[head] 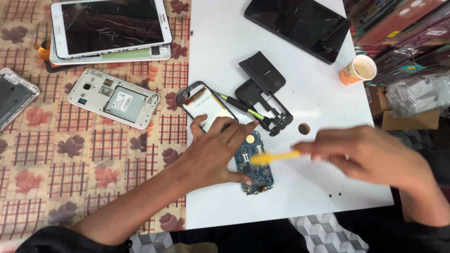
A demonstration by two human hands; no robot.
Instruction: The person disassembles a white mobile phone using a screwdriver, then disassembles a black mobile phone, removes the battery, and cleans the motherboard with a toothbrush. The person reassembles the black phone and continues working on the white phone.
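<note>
My left hand (216,150) rests flat on the white board (300,65), fingers spread over the lower end of an opened phone frame with a white screen back (206,104) and touching the blue circuit board (255,166). My right hand (370,154) holds a thin yellow tool (274,157), blurred by motion, its tip over the circuit board. A black-and-green screwdriver (241,107) lies between the phone frame and a black plastic phone chassis (265,105). A black back cover (261,72) lies just above the chassis.
A black tablet (300,23) lies at the board's far edge, an orange paper cup (358,70) at its right edge. On the patterned cloth to the left are a cracked white tablet (110,26), an open white phone (114,98) and a grey casing (14,96). Small screws (335,193) dot the board.
</note>
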